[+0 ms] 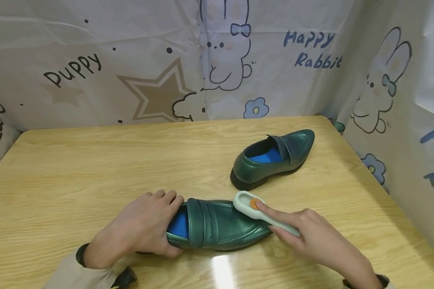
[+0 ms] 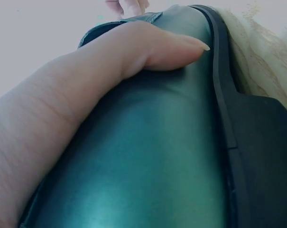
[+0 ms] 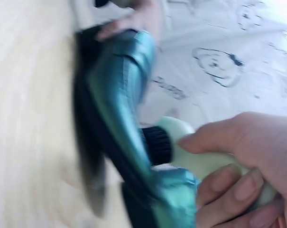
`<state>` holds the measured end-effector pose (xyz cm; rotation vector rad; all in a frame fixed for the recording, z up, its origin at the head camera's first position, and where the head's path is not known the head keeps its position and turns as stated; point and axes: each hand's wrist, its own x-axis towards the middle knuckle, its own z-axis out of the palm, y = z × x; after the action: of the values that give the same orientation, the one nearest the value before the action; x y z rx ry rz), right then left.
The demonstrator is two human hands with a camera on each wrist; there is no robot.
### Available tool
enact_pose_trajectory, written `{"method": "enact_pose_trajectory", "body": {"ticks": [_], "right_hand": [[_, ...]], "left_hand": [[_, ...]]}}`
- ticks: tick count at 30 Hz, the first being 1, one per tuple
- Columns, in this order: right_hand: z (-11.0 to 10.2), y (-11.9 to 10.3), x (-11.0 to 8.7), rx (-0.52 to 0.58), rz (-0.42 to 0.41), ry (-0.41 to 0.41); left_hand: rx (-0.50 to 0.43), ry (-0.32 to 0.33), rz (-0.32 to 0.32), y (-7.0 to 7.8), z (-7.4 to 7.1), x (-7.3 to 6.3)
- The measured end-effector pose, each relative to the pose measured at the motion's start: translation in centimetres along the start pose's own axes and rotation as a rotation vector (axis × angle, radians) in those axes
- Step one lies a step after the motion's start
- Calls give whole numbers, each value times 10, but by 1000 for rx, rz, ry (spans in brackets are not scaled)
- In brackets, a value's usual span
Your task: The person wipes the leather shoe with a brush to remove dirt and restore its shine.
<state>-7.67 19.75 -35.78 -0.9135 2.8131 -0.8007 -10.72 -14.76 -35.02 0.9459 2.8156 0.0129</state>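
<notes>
A metallic green loafer [image 1: 231,226] with a blue insole lies sideways near the front of the table, toe to the right. My left hand [image 1: 139,224] grips it around the heel and opening; in the left wrist view the thumb presses along its side, above the black sole [image 2: 226,109]. In my right hand [image 1: 316,235] is a pale green shoe brush [image 1: 243,202], its handle held in the fingers, with one finger or thumb on an orange button. Dark bristles [image 3: 158,145] meet the upper near the toe in the blurred right wrist view.
The matching green loafer [image 1: 251,170] stands farther back, right of centre, toe pointing to the back right. Beneath both is a light wooden table [image 1: 94,164]. A printed cloth [image 1: 141,48] with cartoon animals hangs behind the table and along its sides.
</notes>
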Motion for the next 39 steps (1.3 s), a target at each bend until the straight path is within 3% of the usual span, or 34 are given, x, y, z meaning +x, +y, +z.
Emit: {"method": "enact_pose_trajectory", "body": {"ticks": [5, 8, 16, 20, 23, 30, 39], "right_hand": [[-20, 9, -14, 61, 91, -80], [-18, 10, -13, 53, 85, -73], [18, 6, 0, -53, -55, 132], [29, 5, 5, -108, -109, 173], [26, 7, 5, -69, -134, 124], [3, 16, -5, 225, -154, -134], [-8, 33, -11, 326, -330, -216]], "left_hand": [[-5, 9, -1, 0, 0, 0], [-6, 13, 4, -1, 0, -1], [-1, 5, 18, -3, 0, -2], [-4, -7, 15, -3, 1, 0], [1, -7, 15, -1, 1, 1], [22, 4, 78, -2, 1, 1], [13, 9, 75, -4, 0, -1]]}}
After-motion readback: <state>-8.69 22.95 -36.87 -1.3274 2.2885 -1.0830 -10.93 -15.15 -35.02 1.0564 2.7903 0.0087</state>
